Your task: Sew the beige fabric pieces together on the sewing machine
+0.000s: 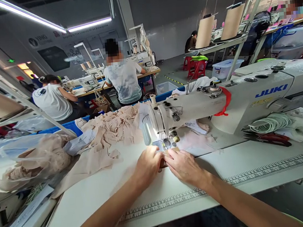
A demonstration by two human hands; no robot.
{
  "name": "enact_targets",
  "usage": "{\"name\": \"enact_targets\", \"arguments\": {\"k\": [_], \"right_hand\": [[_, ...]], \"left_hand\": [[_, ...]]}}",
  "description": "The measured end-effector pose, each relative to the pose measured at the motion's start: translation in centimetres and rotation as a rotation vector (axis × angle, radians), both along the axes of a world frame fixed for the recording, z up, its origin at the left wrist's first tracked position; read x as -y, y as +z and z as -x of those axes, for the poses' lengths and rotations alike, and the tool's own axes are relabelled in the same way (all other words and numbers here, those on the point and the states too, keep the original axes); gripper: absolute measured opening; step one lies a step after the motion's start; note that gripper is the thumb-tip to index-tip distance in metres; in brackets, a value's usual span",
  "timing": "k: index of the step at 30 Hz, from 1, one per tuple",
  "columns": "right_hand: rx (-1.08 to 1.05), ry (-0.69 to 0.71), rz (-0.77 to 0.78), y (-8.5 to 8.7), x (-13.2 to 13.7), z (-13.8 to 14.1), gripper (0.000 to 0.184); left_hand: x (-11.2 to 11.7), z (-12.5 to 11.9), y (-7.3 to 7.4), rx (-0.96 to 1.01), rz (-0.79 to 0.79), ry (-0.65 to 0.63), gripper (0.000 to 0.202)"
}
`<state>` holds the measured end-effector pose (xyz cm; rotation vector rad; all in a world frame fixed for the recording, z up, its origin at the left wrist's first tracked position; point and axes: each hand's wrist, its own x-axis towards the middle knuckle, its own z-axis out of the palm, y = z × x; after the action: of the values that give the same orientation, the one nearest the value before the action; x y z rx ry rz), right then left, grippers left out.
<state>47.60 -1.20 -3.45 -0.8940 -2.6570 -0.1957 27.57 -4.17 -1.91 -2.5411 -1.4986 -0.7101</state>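
My left hand and my right hand meet just in front of the presser foot of a white JUKI sewing machine. Both sets of fingers are bent and pressed together on a small piece of beige fabric, most of it hidden under them. Its edge shows beyond my right fingertips, close to the needle area. Sheer pale pink fabric lies on the machine bed right of the needle. Left of the machine head, a heap of crumpled beige fabric spreads over the white table.
A printed ruler runs along the table's front edge. Dark-red-handled scissors and a pale green cord coil lie at right. A plastic bag of fabric sits at left. Thread cones stand behind; co-workers sit beyond.
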Motion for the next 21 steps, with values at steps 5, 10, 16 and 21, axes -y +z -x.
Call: {"name": "enact_targets", "arguments": {"k": [5,10,16,21], "right_hand": [[0.015,-0.027,-0.011,-0.2,0.2,0.1,0.015],[-0.026,-0.019,-0.051,-0.3,0.3,0.1,0.02],[-0.125,-0.115,-0.035,0.0,-1.5,-0.5,0.026],[-0.195,-0.224,-0.038,-0.6,-3.3,-1.7,0.033]], "left_hand": [[2.4,-0.9,-0.5,-0.095,-0.017,-0.111,0.031],[2.1,-0.9,-1.5,-0.18,-0.067,-0.116,0.032],[0.4,-0.3,-1.7,-0.218,-0.031,-0.124,0.031],[-1.5,-0.2,-2.0,-0.14,-0.009,-0.13,0.034]]}}
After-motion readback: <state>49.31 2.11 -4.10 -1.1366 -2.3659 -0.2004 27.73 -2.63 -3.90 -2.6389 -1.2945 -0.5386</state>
